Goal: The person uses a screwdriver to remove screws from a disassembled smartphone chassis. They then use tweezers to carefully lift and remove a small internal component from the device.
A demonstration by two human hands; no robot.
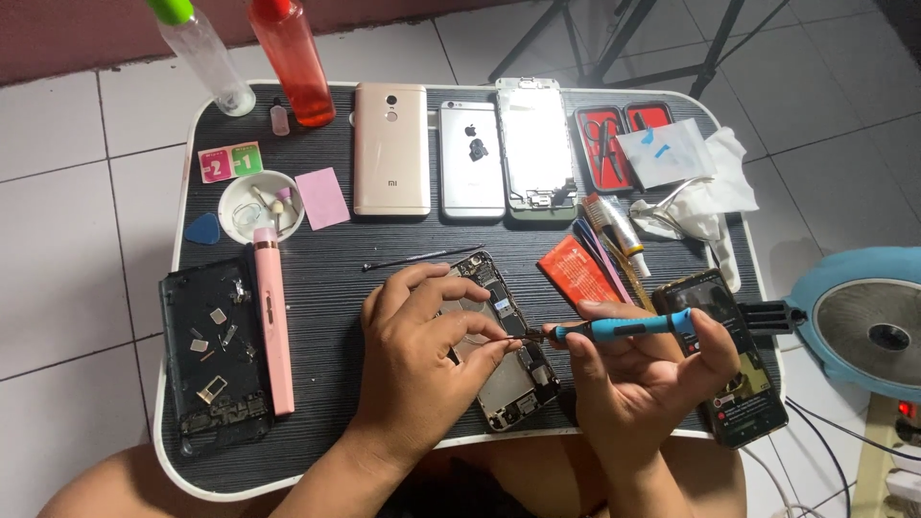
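Blue-handled, the slim precision screwdriver (pixel 624 329) lies pinched sideways in the right hand (pixel 652 374), its tip at nine o'clock meeting the opened grey smartphone chassis (pixel 499 341) at the middle of the dark ribbed bench (pixel 326 278). The left hand (pixel 422 355) presses curled fingertips on that chassis, apparently steadying it. At nine o'clock a black phone back (pixel 213 355) serves as a tray for loose parts, beside a pink pen-shaped tool (pixel 271 326).
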